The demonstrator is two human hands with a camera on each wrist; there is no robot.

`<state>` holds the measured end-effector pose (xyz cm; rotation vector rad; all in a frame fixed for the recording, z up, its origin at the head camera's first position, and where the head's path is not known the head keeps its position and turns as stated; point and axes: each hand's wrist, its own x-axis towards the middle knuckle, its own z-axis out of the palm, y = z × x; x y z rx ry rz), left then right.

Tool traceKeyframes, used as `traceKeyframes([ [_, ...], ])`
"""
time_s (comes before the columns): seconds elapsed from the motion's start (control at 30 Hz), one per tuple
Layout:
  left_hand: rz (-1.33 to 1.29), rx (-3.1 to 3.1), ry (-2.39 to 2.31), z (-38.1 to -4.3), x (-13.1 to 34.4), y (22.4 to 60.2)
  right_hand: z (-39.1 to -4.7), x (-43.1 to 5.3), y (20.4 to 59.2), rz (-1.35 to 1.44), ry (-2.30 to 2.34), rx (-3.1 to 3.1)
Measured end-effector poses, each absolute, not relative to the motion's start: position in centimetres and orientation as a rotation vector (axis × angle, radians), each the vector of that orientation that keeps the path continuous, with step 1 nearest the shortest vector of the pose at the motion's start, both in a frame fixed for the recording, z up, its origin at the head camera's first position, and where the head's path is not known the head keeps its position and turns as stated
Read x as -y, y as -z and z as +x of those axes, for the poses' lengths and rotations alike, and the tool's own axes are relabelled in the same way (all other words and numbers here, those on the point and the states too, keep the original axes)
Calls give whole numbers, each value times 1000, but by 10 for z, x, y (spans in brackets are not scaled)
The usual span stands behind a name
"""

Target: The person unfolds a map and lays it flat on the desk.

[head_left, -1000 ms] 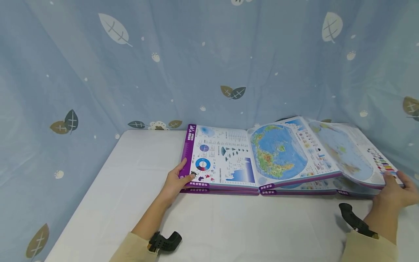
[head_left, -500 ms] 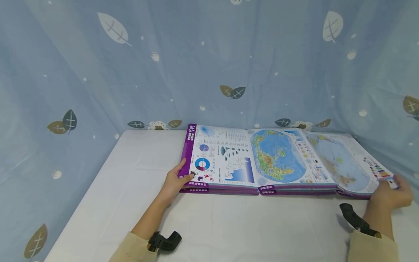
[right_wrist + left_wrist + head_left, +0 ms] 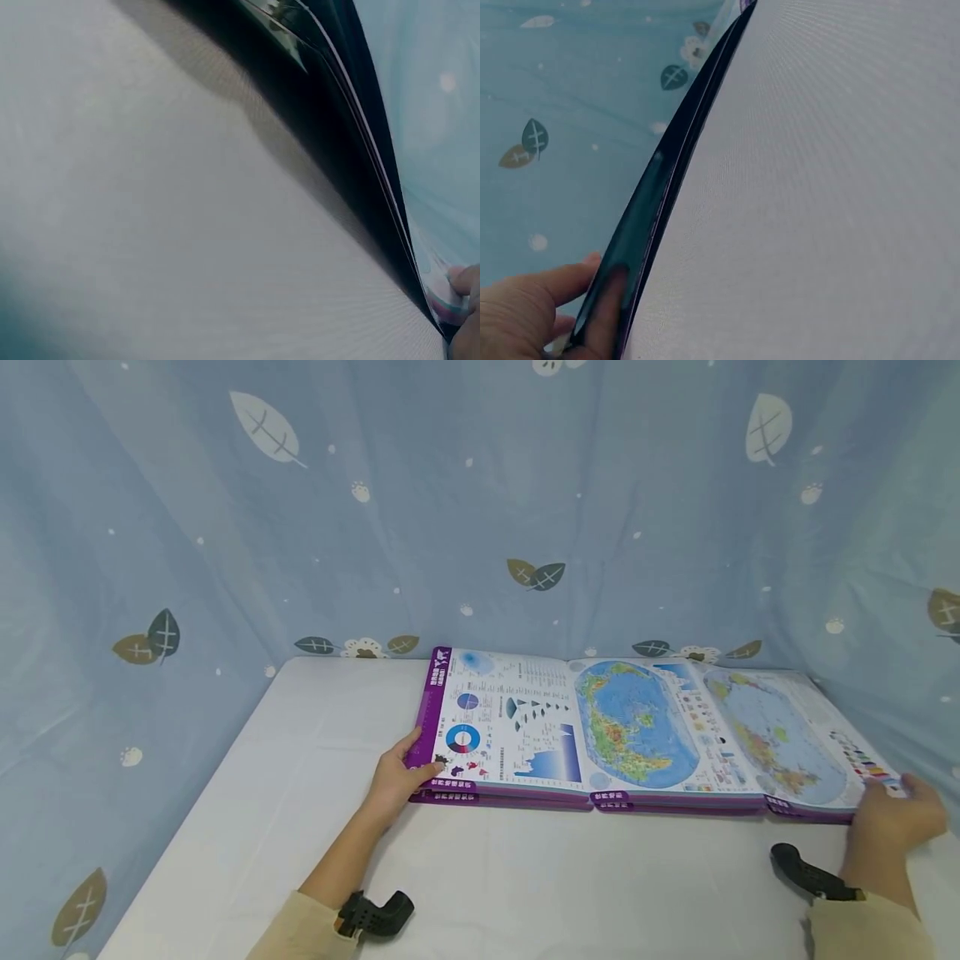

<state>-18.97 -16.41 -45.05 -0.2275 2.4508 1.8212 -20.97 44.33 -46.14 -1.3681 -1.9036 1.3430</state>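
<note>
A glossy three-panel folding map (image 3: 637, 727) with a purple border lies spread out in the head view, charts on its left panel and world maps on the other two. Beneath it, the purple front edge of another map (image 3: 517, 802) peeks out. My left hand (image 3: 393, 781) pinches the left border, thumb on top; the left wrist view shows the fingers (image 3: 566, 281) at the sheet's edge. At the far right front corner, my right hand (image 3: 896, 814) grips the right panel, its thumb over the printed flags. In the right wrist view the layered edge (image 3: 375, 165) rises off the table toward that hand.
The white tabletop (image 3: 487, 868) stretches in front of the maps and to their left. A blue curtain (image 3: 420, 527) with leaf prints hangs right behind the table's back edge. Each wrist wears a black curved camera mount (image 3: 375, 914).
The middle and right panels, raised and slanted a second ago, have come down in line over the map below. My right hand has lowered with them; my left hand has stayed put.
</note>
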Motion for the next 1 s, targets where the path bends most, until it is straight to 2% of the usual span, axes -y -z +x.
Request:
traceKeyframes([
  [0.3, -135, -2616, -1718, -198, 170, 447, -207, -432, 457, -1325, -1304, 1773],
  [0.5, -127, -2696, -1568, -200, 171, 439, -210, -420, 460, -1163, -1413, 1770],
  [0.83, -141, -2516, -1801, -196, 174, 395, -228, -365, 433, -943, -1531, 2006],
  [1.0, -85, -2606, -1684, -196, 173, 384, -232, -335, 419, -837, -1467, 2156],
])
